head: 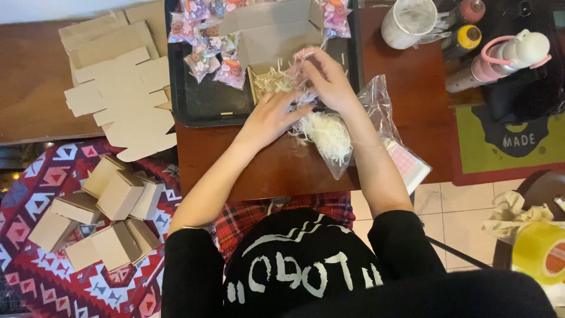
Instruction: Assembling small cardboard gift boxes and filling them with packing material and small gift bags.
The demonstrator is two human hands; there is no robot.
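Note:
An open cardboard box [268,35] with pale shredded paper filler [272,79] in it stands on a black tray [203,103]. My left hand [269,116] lies flat at the box's near edge with fingers spread, touching the filler. My right hand [323,76] is just right of the box, pinching a small clear-wrapped pink packet over the filler. Below both hands a clear plastic bag [338,138] of more shredded paper lies on the brown table [282,171].
Several small wrapped packets [206,50] lie on the tray's left part. Flat cardboard blanks [118,82] sit at the left. Folded boxes [109,212] pile on a patterned rug. A white cup [407,22], bottles [506,56] and a tape roll [541,250] are at the right.

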